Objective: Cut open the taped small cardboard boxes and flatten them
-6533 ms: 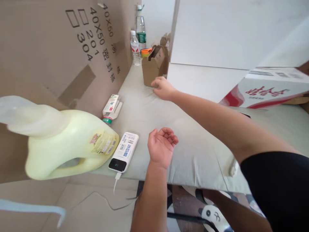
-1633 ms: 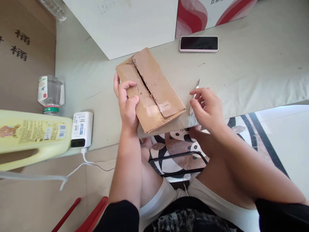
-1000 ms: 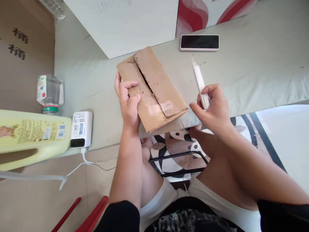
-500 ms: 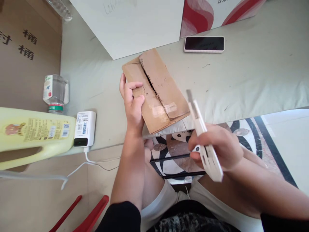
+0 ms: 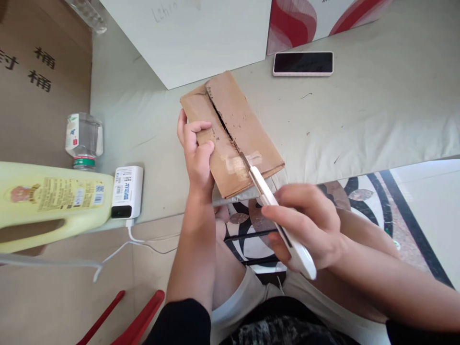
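Note:
A small brown cardboard box [image 5: 247,122] lies tilted near the front edge of the cloth-covered surface. A ragged dark slit runs along its top, with clear tape across the lower end. My left hand [image 5: 197,148] grips the box's left side, thumb and fingers bent over the edge. In my right hand [image 5: 305,223] is a white utility knife [image 5: 268,194], held slantwise. Its blade touches the box at the lower end of the slit, by the tape. Part of the knife's handle is hidden behind my fingers.
A phone [image 5: 303,63] lies beyond the box, before a large white box [image 5: 201,43]. To the left are a yellow jug [image 5: 53,201], a white power bank [image 5: 127,191] with a cable, and a clear bottle [image 5: 85,139]. Red bars [image 5: 140,318] show at lower left.
My right hand has moved left with the utility knife, bringing its blade from beside the box onto the slit. My left hand and the box stay nearly still.

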A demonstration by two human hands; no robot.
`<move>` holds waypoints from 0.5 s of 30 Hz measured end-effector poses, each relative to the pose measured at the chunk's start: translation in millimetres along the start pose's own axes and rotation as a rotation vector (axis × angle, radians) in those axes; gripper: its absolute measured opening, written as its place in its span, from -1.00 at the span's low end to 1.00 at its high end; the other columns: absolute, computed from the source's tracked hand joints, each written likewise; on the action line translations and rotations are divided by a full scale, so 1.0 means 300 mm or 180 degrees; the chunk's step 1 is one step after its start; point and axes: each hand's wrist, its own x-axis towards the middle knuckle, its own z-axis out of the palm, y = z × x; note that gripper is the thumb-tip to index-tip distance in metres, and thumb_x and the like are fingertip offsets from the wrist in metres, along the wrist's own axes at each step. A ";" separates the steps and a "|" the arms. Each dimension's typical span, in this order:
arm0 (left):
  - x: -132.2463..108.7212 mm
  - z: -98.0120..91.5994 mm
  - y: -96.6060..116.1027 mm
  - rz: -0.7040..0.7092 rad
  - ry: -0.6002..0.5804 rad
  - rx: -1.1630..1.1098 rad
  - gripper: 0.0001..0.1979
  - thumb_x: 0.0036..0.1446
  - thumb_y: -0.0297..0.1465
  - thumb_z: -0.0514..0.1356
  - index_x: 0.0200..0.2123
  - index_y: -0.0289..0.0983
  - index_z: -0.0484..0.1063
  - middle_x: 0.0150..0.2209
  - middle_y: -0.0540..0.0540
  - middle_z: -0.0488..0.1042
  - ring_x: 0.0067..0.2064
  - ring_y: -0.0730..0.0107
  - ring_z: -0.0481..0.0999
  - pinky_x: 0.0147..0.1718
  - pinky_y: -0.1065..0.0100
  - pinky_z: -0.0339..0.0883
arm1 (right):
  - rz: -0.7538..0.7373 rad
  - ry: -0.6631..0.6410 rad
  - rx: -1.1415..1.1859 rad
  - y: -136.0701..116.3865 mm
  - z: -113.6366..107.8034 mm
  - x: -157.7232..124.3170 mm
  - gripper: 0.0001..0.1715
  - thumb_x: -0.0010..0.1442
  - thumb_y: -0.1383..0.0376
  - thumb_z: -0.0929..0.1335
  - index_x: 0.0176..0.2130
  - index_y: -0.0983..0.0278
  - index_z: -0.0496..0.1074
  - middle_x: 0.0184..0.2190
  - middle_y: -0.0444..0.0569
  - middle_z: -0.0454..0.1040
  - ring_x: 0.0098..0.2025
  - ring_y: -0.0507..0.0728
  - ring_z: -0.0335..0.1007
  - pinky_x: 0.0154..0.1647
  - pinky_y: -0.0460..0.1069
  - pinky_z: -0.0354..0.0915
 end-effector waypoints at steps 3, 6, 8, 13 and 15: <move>0.006 -0.002 -0.009 0.0221 0.0080 -0.0006 -0.75 0.19 -0.11 0.19 -0.14 -0.08 0.39 0.42 0.05 0.13 0.53 0.08 -0.02 0.47 0.07 0.01 | 0.0065 -0.0069 0.0011 -0.001 0.001 -0.006 -0.78 0.28 0.26 0.31 -0.08 0.23 0.46 -0.02 0.17 0.47 0.21 0.33 0.40 0.13 0.23 0.45; 0.006 0.000 -0.012 0.0215 0.0093 0.0050 -0.76 0.21 -0.10 0.17 -0.13 -0.06 0.38 0.41 0.09 0.15 0.53 0.12 0.00 0.48 0.11 0.01 | -0.0110 -0.0345 0.0124 0.001 0.013 -0.007 -0.83 0.33 0.24 0.28 -0.12 0.19 0.42 0.11 0.10 0.52 0.36 0.29 0.31 0.29 0.23 0.33; 0.001 0.003 -0.008 0.0211 0.0097 0.0020 -0.80 0.21 -0.15 0.16 -0.14 -0.06 0.38 0.42 0.11 0.15 0.53 0.13 0.00 0.48 0.12 0.01 | -0.0213 -0.0468 0.0110 0.001 0.025 -0.004 -0.85 0.34 0.25 0.26 -0.15 0.17 0.41 0.05 0.03 0.59 0.35 0.23 0.34 0.34 0.20 0.25; -0.008 0.012 0.005 0.0232 0.0081 -0.0079 -0.81 0.24 -0.19 0.14 -0.11 -0.07 0.39 0.42 0.08 0.15 0.52 0.13 0.03 0.47 0.11 0.03 | -0.0298 -0.0482 0.0145 -0.005 0.042 0.012 -0.82 0.31 0.29 0.25 -0.13 0.15 0.40 -0.10 -0.07 0.62 0.30 0.17 0.40 0.33 0.17 0.17; -0.008 0.014 0.007 0.0206 0.0076 -0.0031 -0.79 0.25 -0.16 0.15 -0.10 -0.08 0.39 0.41 0.07 0.16 0.52 0.14 0.03 0.48 0.12 0.02 | -0.0336 -0.0473 0.0138 -0.009 0.044 0.017 -0.78 0.25 0.32 0.25 -0.12 0.14 0.41 -0.13 -0.09 0.60 0.26 0.15 0.42 0.24 0.15 0.20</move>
